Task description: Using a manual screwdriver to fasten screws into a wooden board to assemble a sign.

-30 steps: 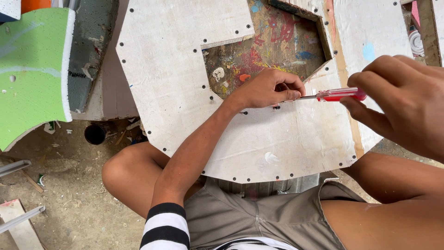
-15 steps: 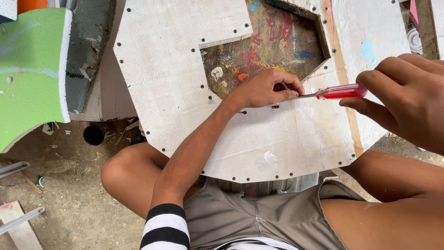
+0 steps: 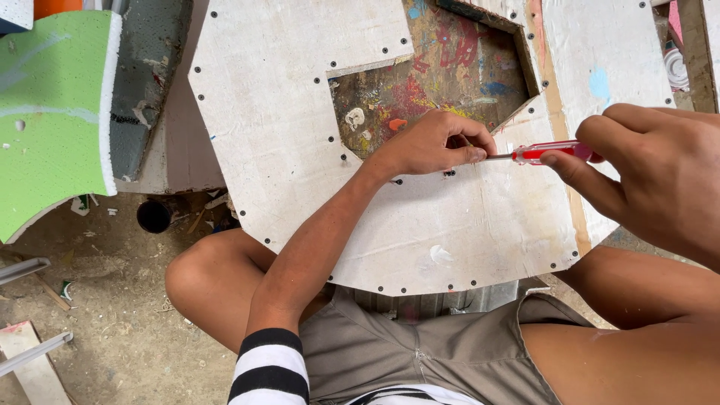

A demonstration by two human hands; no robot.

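Head view: right hand (image 3: 660, 176) pinches red-handled screwdriver (image 3: 551, 152), shaft laid flat; left hand (image 3: 431, 142) curls its fingertips around the tip at a screw spot on the white panel (image 3: 300, 105) across the lap. Most edge holes look filled with screws; this one seems in progress.

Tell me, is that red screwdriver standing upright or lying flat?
Nearly flat: the screwdriver runs sideways from the right hand to the left hand.
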